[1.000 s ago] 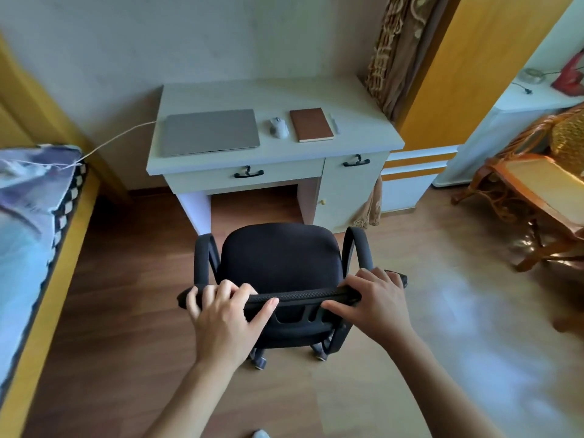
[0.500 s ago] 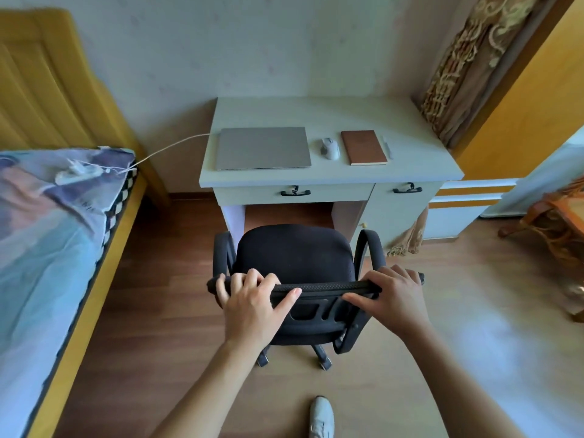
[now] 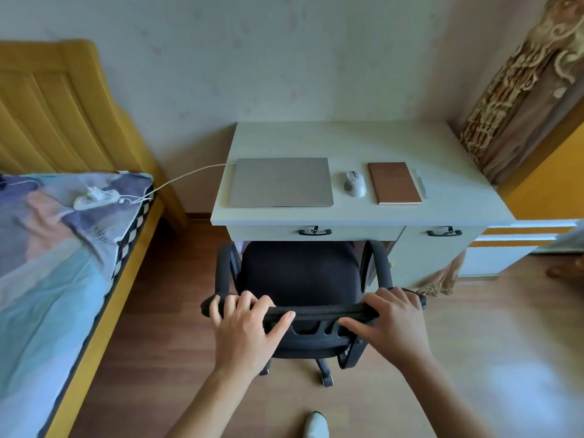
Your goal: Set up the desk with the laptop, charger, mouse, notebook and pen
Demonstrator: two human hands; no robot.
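On the white desk (image 3: 363,137) lie a closed grey laptop (image 3: 280,182), a white mouse (image 3: 355,183), a brown notebook (image 3: 394,183) and a pale pen (image 3: 421,183) at the notebook's right edge. A white charger cable (image 3: 186,176) runs from the laptop's left side to a white charger block (image 3: 94,197) on the bed. A black office chair (image 3: 300,273) stands in front of the desk, its seat front at the drawer. My left hand (image 3: 245,327) and my right hand (image 3: 393,324) both grip the top of the chair's backrest.
A bed (image 3: 47,263) with a yellow wooden frame and patterned blue cover fills the left. A patterned curtain (image 3: 518,90) and orange wall panel stand right of the desk. Two desk drawers have black handles. Wooden floor surrounds the chair; a foot (image 3: 316,425) shows at the bottom.
The chair has rolled forward toward the desk, its seat now reaching the drawer front. My view has swung left and closer; both hands keep their grip on the backrest.
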